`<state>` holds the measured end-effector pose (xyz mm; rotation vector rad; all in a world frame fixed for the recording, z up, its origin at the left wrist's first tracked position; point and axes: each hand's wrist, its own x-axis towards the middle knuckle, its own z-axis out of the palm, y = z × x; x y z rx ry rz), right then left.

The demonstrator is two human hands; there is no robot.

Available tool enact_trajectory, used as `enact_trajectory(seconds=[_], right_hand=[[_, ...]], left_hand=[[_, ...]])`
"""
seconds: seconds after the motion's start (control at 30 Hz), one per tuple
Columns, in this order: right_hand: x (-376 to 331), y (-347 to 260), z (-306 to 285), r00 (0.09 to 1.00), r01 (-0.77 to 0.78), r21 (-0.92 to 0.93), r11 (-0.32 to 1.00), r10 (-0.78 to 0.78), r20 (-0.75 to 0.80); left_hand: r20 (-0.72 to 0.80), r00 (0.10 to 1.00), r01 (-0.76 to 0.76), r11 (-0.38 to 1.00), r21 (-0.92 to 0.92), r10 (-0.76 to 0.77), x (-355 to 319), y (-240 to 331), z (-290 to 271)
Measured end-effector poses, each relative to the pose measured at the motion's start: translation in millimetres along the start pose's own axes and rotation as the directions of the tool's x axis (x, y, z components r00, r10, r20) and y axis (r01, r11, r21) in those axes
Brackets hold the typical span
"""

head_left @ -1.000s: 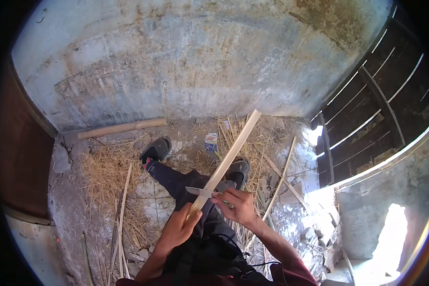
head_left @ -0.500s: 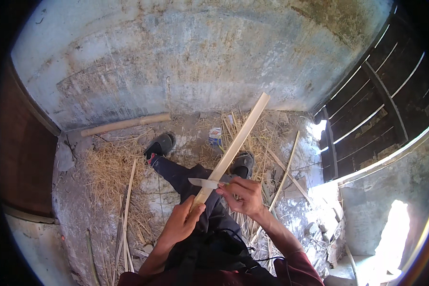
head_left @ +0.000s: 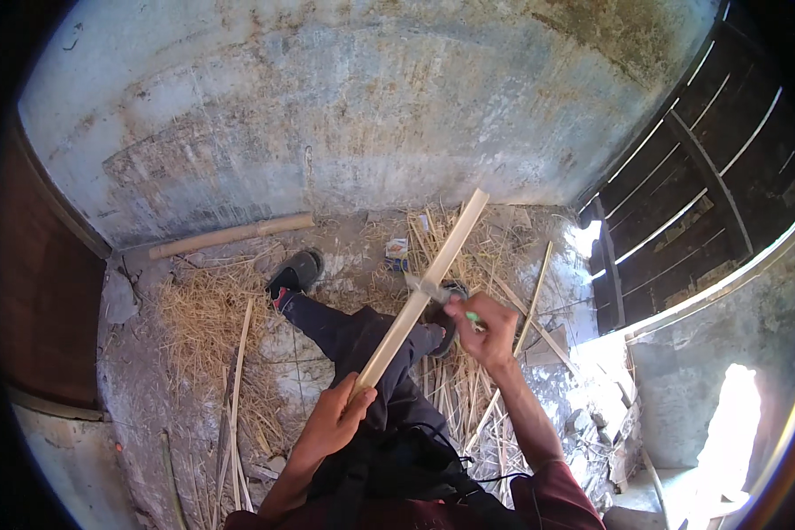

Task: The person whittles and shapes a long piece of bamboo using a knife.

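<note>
A long pale strip of split bamboo [head_left: 404,324] slants up and to the right across my lap. Its near end is gripped in my left hand [head_left: 334,420], thumb on top. My right hand [head_left: 486,329] is closed round the handle of a knife [head_left: 428,289], and a bit of green shows between the fingers. The blade, blurred by motion, lies across the upper part of the strip. Most of the handle is hidden in my fist.
Straw-like shavings [head_left: 205,331] cover the floor on both sides of my legs. A bamboo pole [head_left: 231,236] lies along the stained wall [head_left: 371,106]. Thin strips [head_left: 539,287] lie to the right, near a dark slatted wooden panel [head_left: 680,194]. A small box [head_left: 397,252] sits beyond my feet.
My right hand has pushed the knife up along the strip, away from my left hand. The strip's far end has dipped slightly toward me and left. My left hand keeps its grip.
</note>
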<state>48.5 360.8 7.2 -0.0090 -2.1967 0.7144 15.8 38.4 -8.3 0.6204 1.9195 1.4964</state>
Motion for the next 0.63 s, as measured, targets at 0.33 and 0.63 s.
enact_trajectory(seconds=[0.33, 0.63], right_hand=[[3.8, 109.9, -73.9, 0.823, -0.555, 0.028, 0.832, 0.553, -0.131], [-33.1, 10.8, -45.7, 0.818, -0.530, 0.088, 0.844, 0.481, 0.314]], left_hand=[[-0.090, 0.991, 0.100, 0.994, 0.035, -0.097, -37.0, -23.6, -32.9], [-0.110, 0.993, 0.062, 0.993, 0.100, -0.050, 5.0, -16.6, -11.4]])
